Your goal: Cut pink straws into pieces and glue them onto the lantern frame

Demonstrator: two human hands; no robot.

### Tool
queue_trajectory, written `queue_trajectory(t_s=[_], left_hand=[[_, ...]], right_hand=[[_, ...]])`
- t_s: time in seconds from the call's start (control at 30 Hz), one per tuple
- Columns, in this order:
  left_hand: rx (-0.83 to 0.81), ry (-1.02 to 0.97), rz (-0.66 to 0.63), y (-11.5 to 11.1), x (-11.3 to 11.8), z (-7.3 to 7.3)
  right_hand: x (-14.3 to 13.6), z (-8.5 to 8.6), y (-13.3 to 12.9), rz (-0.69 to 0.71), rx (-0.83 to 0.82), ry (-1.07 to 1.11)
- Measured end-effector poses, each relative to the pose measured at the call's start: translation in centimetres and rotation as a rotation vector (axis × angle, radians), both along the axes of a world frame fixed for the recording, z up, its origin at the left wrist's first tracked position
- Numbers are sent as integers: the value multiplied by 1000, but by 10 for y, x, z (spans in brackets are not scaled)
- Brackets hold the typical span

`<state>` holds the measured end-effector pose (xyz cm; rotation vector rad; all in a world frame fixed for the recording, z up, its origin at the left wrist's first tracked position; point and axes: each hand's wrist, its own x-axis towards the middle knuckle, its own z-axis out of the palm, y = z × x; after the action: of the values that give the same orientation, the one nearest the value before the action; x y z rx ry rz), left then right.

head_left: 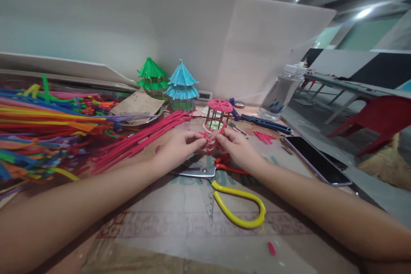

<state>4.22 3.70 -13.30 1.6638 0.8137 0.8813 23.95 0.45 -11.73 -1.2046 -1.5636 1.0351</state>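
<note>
My left hand point(192, 141) pinches a small pink pipe-cleaner piece point(207, 138). Opposite it, my right hand point(233, 142) has its fingertips closed on another short pink strip point(222, 129). Just behind the fingers stands a small round frame point(220, 105) with a pink spoked top, brown posts and a pale base. Below my hands lie scissors with yellow handles point(257, 199) and a tool with orange-red handles point(229, 167). A bundle of long pink pipe cleaners point(141, 139) lies to the left, and several cut pink pieces point(263, 137) sit at the right.
Multicoloured pipe cleaners point(48, 115) fill the left side. A green model pavilion point(152, 75) and a blue one point(181, 83) stand at the back. On the right are a clear bottle point(281, 92), a dark blue-handled tool point(266, 123) and a phone point(316, 159). One pink scrap point(271, 248) lies in front.
</note>
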Motion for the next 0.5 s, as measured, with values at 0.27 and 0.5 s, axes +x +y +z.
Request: queue_trajectory(t_s=[0.27, 0.5], left_hand=[[-48, -62, -40, 2, 0, -2], [-111, -30, -68, 3, 0, 1]], right_hand=[[-16, -2, 8, 8, -54, 68], [-14, -6, 4, 48, -58, 125]])
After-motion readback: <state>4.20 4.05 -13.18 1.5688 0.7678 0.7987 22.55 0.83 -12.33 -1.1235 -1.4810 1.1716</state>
